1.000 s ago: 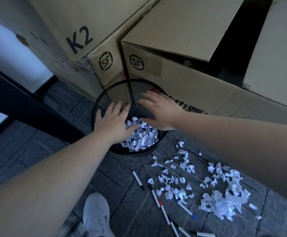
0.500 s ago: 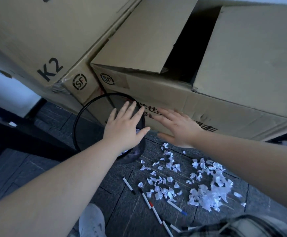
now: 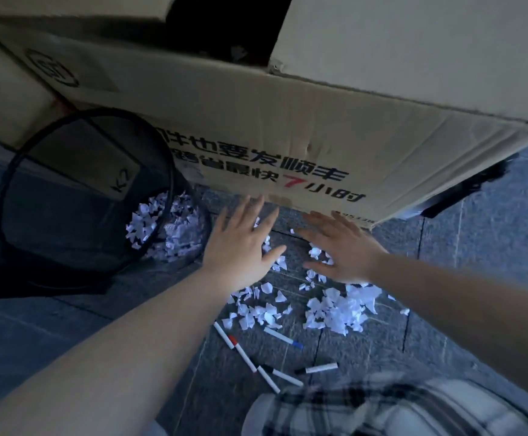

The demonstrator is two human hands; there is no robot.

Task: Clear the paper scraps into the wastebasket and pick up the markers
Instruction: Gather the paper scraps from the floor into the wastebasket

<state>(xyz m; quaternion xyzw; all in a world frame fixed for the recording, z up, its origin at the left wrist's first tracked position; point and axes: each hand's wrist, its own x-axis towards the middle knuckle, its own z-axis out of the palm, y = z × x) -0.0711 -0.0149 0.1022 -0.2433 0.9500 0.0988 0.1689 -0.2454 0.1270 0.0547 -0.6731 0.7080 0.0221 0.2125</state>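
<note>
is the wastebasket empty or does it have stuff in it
Not empty: white paper scraps lie in the bottom of the black mesh wastebasket, well below the rim.

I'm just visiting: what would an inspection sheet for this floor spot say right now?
Surface: dark grey tiled floor.
Job's things: white paper scraps loose on floor; more inside black mesh wastebasket; white markers lying near the scraps.
Clutter: nothing seen.
Hands: left hand and right hand open, spread flat over scraps, no grip on anything.
Cables: nothing seen.
Surroundings: brown cardboard boxes behind; plaid fabric at bottom.
</note>
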